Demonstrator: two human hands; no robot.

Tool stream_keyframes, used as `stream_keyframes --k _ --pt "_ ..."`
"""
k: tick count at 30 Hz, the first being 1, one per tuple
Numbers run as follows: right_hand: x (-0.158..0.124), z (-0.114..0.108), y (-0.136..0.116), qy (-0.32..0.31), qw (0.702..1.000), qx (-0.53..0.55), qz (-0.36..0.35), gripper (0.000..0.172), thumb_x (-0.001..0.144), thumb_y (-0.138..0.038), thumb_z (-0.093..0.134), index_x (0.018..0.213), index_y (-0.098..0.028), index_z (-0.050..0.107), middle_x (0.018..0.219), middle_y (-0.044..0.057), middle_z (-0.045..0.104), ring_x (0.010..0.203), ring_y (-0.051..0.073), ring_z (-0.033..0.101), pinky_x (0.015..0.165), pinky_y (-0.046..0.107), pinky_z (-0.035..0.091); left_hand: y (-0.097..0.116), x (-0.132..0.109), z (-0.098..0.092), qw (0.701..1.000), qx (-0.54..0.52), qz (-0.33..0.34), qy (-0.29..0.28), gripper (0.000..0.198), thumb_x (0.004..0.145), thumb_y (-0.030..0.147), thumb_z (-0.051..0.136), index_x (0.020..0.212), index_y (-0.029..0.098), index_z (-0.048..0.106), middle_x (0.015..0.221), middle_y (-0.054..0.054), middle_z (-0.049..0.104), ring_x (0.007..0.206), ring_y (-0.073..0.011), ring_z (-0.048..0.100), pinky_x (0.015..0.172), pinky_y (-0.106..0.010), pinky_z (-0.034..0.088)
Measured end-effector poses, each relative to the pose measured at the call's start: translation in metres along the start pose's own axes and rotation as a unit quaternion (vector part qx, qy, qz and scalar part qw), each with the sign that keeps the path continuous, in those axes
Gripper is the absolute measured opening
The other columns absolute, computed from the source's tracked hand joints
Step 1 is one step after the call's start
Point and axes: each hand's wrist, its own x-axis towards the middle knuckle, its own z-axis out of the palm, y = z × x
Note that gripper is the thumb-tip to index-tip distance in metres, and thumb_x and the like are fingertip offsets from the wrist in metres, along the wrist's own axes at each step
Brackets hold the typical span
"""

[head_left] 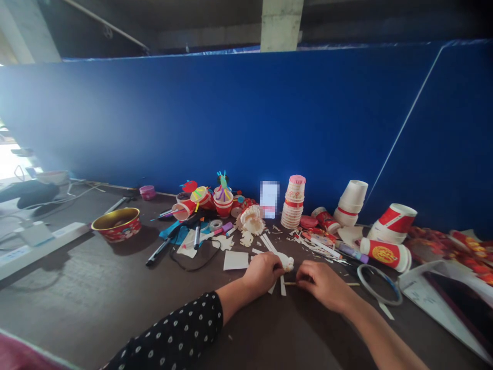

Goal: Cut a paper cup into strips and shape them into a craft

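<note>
"Checking the hands first: what did we get?"

"We got the left hand (pixel 263 272) closed, pinching a small curled white paper piece (pixel 287 263) at its fingertips. That piece sat between both hands, low over the dark tabletop (pixel 96 293). We couldn't tell whether it touched the surface."

"And the right hand (pixel 325 287)?"

"It was curled, knuckles up, just beside the piece, with a thin paper strip (pixel 352 284) running out from under it. The fingers hid any contact, so we couldn't tell if it was pinching."

"How did we rate the handling?"

"We judged the piece very light, soft and easy to crush. Thin paper like that would dent under a hard squeeze, so we'd take hold of it gently at the narrow part, away from the crinkled end. The strip looked flimsy too, and it would bend if gripped far from its middle."

"What lay nearby?"

"Long white paper strips (pixel 269 244) lay just past the left hand, and a square of white card (pixel 235 260) lay farther left. Paper scraps (pixel 308 247) were scattered to the right. Behind those, we marked a stack of paper cups (pixel 291 208) and a roll of tape (pixel 216 224). A polka-dot sleeve (pixel 173 329) covered the left arm."
</note>
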Motion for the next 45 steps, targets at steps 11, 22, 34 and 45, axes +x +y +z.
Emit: stream_keyframes --k 11,22,34,45 --pt "-0.001 0.006 -0.013 -0.007 1.0 0.005 -0.004 0.011 0.073 -0.016 0.052 0.071 -0.02 0.062 0.077 0.002 0.063 0.074 0.016 0.056 0.064 0.024 0.036 0.005 -0.011 -0.017 0.993 -0.029 0.115 -0.027 0.01 0.073 0.02 0.06 0.081 0.015 0.062 0.079 -0.004 0.061 0.075 -0.015 0.055 0.069 -0.023 0.041" --pt "-0.002 0.004 -0.009 -0.003 1.0 0.02 -0.019 0.012 0.074 -0.015 0.05 0.07 -0.02 0.061 0.077 0.002 0.061 0.074 0.015 0.055 0.063 0.023 0.035 -0.003 -0.012 -0.029 0.963 0.01 0.227 -0.143 0.019 0.069 0.03 0.07 0.081 0.017 0.062 0.083 -0.003 0.06 0.083 -0.0166 0.055 0.075 -0.023 0.041" --pt "-0.003 0.004 -0.009 -0.007 1.0 -0.007 -0.016 0.012 0.073 -0.016 0.051 0.072 -0.02 0.062 0.076 0.002 0.06 0.074 0.015 0.054 0.063 0.023 0.034 -0.01 -0.01 -0.018 0.965 0.043 0.24 -0.097 0.018 0.079 0.036 0.06 0.082 0.019 0.066 0.086 -0.003 0.063 0.082 -0.0157 0.057 0.075 -0.023 0.04" --pt "-0.003 0.004 -0.011 -0.018 1.0 -0.007 -0.009 0.014 0.072 -0.016 0.049 0.074 -0.019 0.063 0.077 0.002 0.06 0.073 0.014 0.053 0.064 0.022 0.034 0.003 -0.011 -0.013 0.986 0.017 0.142 -0.09 0.008 0.071 0.014 0.059 0.071 0.016 0.066 0.079 -0.002 0.064 0.077 -0.0149 0.055 0.073 -0.023 0.04"
